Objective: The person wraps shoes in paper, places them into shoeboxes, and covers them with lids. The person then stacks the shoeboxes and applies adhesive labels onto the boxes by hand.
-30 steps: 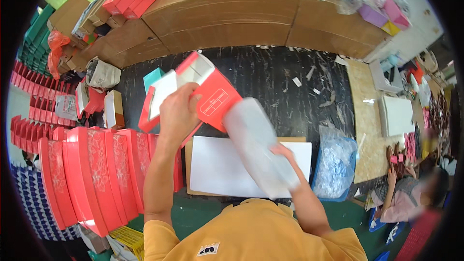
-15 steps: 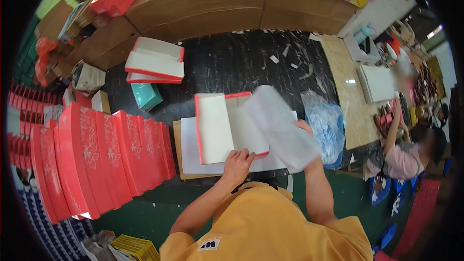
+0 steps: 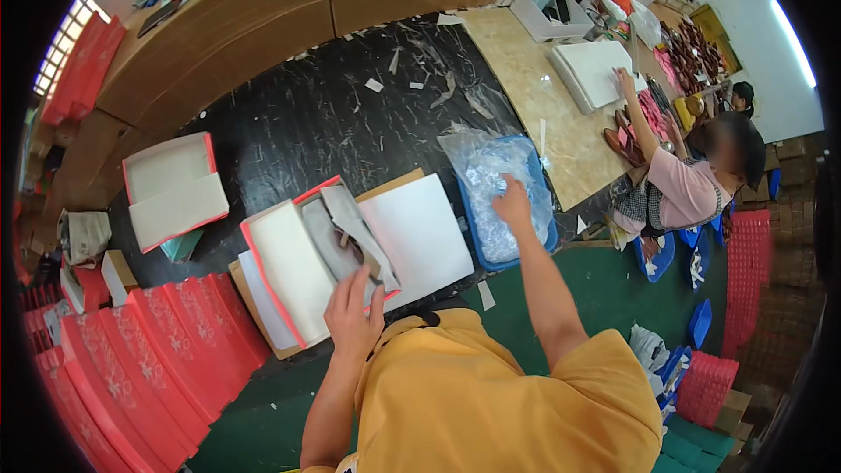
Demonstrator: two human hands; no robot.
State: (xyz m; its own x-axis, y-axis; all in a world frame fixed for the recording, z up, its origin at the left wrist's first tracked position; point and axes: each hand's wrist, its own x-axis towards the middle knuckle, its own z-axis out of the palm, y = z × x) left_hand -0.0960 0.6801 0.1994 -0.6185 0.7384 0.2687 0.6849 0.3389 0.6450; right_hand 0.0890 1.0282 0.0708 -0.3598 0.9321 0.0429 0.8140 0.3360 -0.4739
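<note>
Reaching with the right hand (image 3: pixel 515 203) onto the crumpled clear plastic (image 3: pixel 504 241) in the blue tray (image 3: pixel 474 229), fingers bent downward; cannot tell whether pinching any of it or only touching. Half a second ago, holding the pale paper bundle (image 3: pixel 346 206) beside the open red box (image 3: pixel 289 271); now free of it, with the bundle down inside the white-lined box and parted around something dark brown (image 3: pixel 355 245), too shadowed to name. Keeping the left hand (image 3: pixel 355 315) at the near side of the box, fingers loosely spread by the paper, apparently without gripping. Seen with the box: a white sheet (image 3: pixel 429 236) beneath, on the near edge of the dark counter (image 3: pixel 289 105), left of the tray. Meaning, judging by this, a bundle placed but uncovered, with only the left hand at the box.
</note>
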